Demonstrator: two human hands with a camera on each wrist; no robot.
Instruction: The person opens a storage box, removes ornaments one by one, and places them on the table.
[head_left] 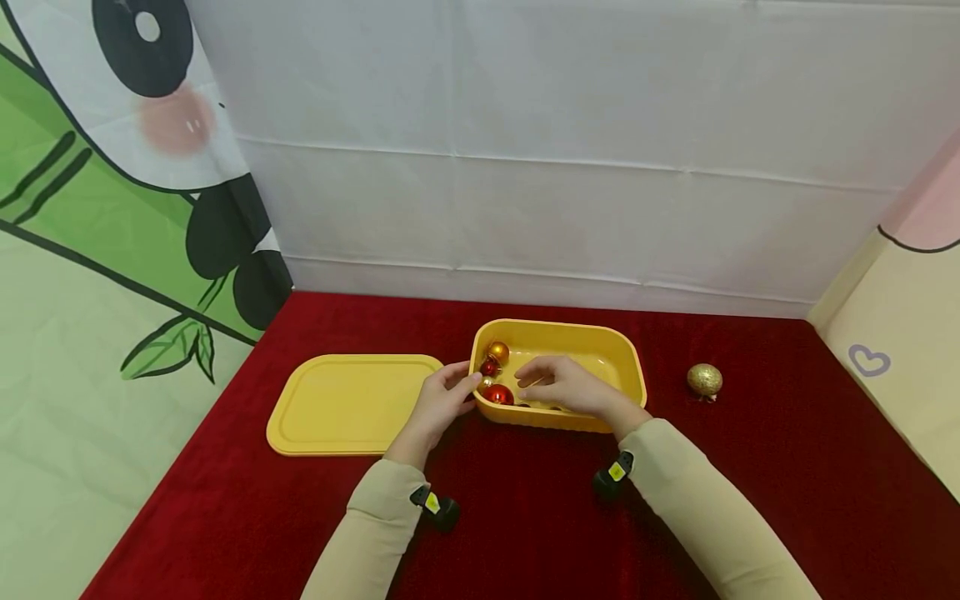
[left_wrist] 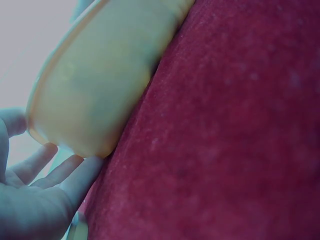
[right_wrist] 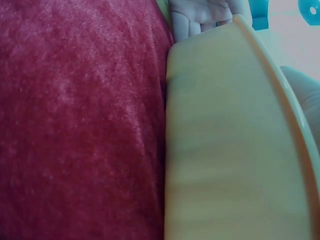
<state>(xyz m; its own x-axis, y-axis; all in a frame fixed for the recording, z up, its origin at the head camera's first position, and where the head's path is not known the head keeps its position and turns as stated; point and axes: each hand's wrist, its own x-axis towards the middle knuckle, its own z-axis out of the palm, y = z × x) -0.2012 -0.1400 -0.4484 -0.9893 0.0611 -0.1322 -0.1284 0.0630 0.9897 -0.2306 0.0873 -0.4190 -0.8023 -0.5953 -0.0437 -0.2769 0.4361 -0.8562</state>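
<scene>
A yellow plastic box (head_left: 600, 354) stands on the dark red cloth. My left hand (head_left: 444, 398) holds its left end, thumb at the rim and fingers against the outer wall, as the left wrist view shows. Inside, along the left end, lie a shiny orange-gold ball ornament (head_left: 498, 351), a larger red ball ornament (head_left: 500, 394) and smaller red and gold ones. My right hand (head_left: 564, 387) reaches over the near wall into the box, its fingers a little bent and apart, with nothing visible between them. In the right wrist view the box wall (right_wrist: 225, 130) hides most of that hand.
A flat yellow lid (head_left: 348, 404) lies left of the box. To the right, a glittery gold ball ornament (head_left: 704, 380) rests on the red cloth (head_left: 525, 517). A white fabric wall (head_left: 555, 217) rises behind the table, with printed fabric at both sides.
</scene>
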